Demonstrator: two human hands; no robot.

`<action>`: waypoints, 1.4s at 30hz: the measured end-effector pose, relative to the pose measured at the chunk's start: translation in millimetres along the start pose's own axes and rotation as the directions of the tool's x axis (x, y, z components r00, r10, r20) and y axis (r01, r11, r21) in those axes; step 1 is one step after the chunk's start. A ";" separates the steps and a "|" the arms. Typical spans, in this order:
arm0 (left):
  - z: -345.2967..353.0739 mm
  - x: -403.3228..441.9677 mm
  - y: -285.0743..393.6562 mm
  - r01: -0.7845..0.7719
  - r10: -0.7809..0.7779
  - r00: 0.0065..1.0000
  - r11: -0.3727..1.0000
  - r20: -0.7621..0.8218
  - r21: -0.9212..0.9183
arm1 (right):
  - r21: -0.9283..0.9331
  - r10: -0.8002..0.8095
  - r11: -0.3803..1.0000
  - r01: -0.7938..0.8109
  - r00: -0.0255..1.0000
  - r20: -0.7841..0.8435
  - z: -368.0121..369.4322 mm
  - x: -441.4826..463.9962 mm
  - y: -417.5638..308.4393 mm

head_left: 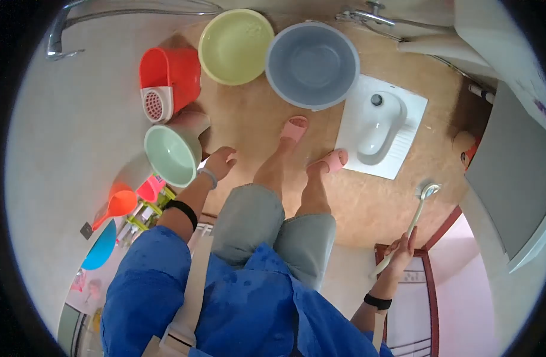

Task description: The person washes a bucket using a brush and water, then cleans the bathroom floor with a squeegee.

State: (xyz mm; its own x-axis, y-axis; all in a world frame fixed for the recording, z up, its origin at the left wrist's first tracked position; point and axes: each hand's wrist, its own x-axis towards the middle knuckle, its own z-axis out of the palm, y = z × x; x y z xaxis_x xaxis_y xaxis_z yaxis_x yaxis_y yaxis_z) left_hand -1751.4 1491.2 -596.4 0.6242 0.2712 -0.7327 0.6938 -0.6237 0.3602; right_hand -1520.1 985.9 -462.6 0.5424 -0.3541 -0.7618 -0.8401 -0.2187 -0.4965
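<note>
My right hand (400, 251) grips the pale handle of a long brush (419, 208), whose round head rests over the floor drain (423, 187) at the right. On the left my left hand (220, 163) hangs in the air with its fingers apart and nothing in them. It is just to the right of the pale green basin (171, 156). My feet, in pink slippers (294, 128), stand on the tan floor between my two hands.
A red mop bucket (179, 76), a yellow-green basin (236, 46) and a large grey basin (312, 65) stand ahead. The white squat toilet (382, 126) is to their right. An orange dipper (120, 204) hangs at the left wall, and a grey panel (511, 172) stands at the right.
</note>
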 end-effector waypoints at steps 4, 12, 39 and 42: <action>-5.3 -30.8 -14.3 0.199 -0.180 0.974 0.971 0.139 -0.135 | 0.027 0.052 0.998 -0.052 0.999 0.000 16.8 -6.2 -4.3; 10.2 -50.0 -35.8 0.217 -0.222 0.971 0.974 0.092 0.060 | -0.334 0.058 0.939 0.080 0.922 0.382 75.9 29.1 34.9; 240.0 -128.9 -83.5 0.394 -0.816 0.295 -0.370 0.497 -0.842 | 0.021 0.295 -0.447 0.894 0.125 0.947 513.9 189.8 315.6; 249.2 -131.1 -67.8 0.355 -0.773 0.327 -0.433 0.544 -0.829 | 0.050 0.497 -0.482 0.875 0.227 0.838 516.1 186.8 297.0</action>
State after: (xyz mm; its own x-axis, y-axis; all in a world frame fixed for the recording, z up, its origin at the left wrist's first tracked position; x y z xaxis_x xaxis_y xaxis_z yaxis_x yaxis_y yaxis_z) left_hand -1969.7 1315.3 -668.6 -0.5277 0.1719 -0.8319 0.2192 0.9737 0.0622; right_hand -1663.6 1324.1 -967.1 -0.2867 0.5729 -0.7679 0.8801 -0.1591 -0.4473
